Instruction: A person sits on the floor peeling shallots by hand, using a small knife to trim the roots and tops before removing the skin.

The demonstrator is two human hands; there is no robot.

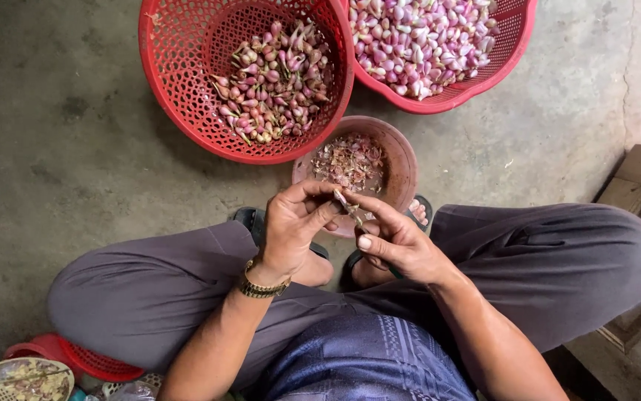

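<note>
**Small knife held between both hands over the peel bowl**

Head view: the left hand [294, 230] and right hand [398, 241] both pinch closed around a small knife [349, 208], its long axis slanting away from the body, directly above the brown bowl [402, 160] of peelings.

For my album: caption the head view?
Both hands work a shallot above a bowl of peelings, beside two red baskets.
</note>
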